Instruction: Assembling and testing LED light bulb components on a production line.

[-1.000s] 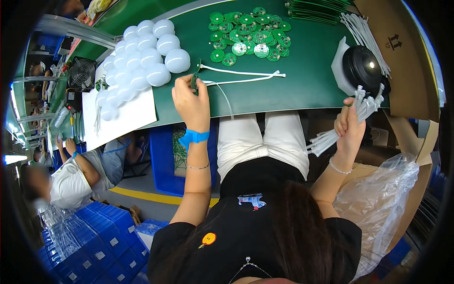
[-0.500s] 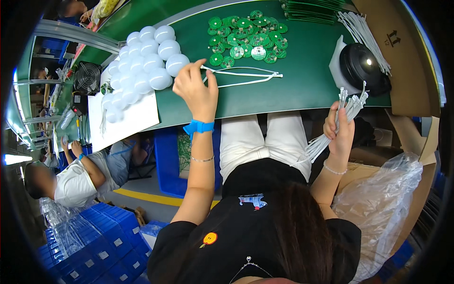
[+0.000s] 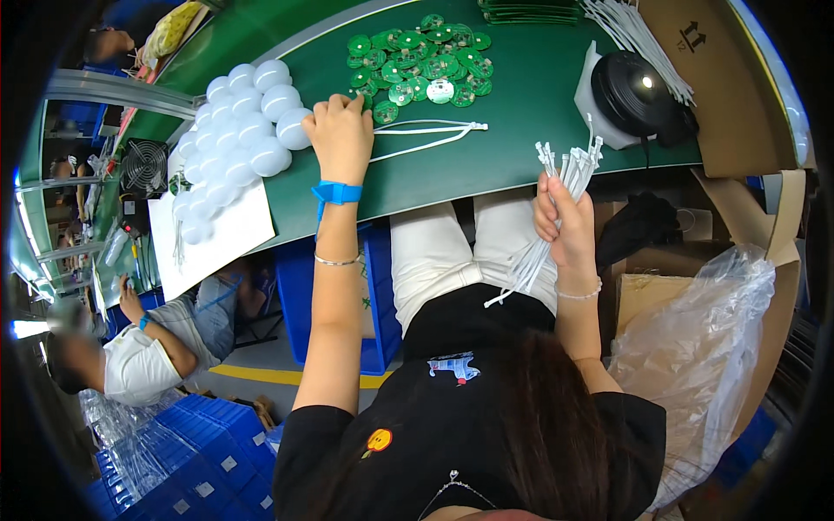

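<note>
My left hand (image 3: 340,139) is over the table with its fingers bent down and close together. Its fingertips are hidden, so what they hold, if anything, does not show. They are at the near left edge of a heap of round green circuit boards (image 3: 420,62). White cables with small connectors (image 3: 439,128) lie beside this hand, their left ends covered by it. My right hand (image 3: 565,221) is closed around a bundle of thin white cables (image 3: 569,174) near the front edge, connectors upward and loose ends hanging down over my lap.
White domes (image 3: 239,130) stand grouped at the left, near a white sheet (image 3: 217,234). A round black object (image 3: 634,91) sits at the right, with more white cables (image 3: 638,43) beyond it. A cardboard box (image 3: 738,95) borders the right side. Another person (image 3: 148,347) sits at left.
My left hand has moved forward and its fingers have bent down toward the circuit boards. My right hand has shifted left with the cable bundle. The whole view has shifted slightly.
</note>
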The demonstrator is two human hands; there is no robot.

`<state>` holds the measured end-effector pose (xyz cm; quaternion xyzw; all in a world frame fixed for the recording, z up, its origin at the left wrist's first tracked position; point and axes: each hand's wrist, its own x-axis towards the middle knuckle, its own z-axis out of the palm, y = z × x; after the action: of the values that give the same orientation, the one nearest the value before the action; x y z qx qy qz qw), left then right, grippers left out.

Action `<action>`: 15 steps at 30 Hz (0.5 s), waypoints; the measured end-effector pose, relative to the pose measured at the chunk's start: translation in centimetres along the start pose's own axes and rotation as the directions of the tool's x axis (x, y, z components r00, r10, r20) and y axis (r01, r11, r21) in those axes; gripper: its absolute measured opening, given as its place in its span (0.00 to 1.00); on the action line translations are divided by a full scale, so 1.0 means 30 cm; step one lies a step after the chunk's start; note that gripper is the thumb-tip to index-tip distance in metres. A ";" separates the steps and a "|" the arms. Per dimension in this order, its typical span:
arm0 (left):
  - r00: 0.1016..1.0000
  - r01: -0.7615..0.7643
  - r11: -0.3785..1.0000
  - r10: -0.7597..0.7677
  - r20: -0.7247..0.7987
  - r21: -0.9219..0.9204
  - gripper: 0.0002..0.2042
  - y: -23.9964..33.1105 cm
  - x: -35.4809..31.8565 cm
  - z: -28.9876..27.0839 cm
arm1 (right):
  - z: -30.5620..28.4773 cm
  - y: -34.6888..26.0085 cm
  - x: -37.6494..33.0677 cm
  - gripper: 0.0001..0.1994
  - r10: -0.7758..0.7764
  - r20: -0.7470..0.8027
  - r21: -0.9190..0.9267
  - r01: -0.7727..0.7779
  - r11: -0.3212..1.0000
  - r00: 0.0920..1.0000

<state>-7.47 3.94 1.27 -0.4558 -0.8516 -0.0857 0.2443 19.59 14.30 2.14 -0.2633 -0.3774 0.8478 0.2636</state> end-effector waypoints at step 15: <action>0.955 0.133 0.292 -0.292 0.044 -0.947 0.05 0.141 -0.072 -0.191 | -0.012 0.022 0.019 0.11 0.021 0.350 0.306 -0.135 0.942 0.936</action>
<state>-1.07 2.65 4.84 -0.3878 -0.6759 -0.6264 -0.0214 19.25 14.49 1.27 -0.0798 -0.2615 0.9410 0.1995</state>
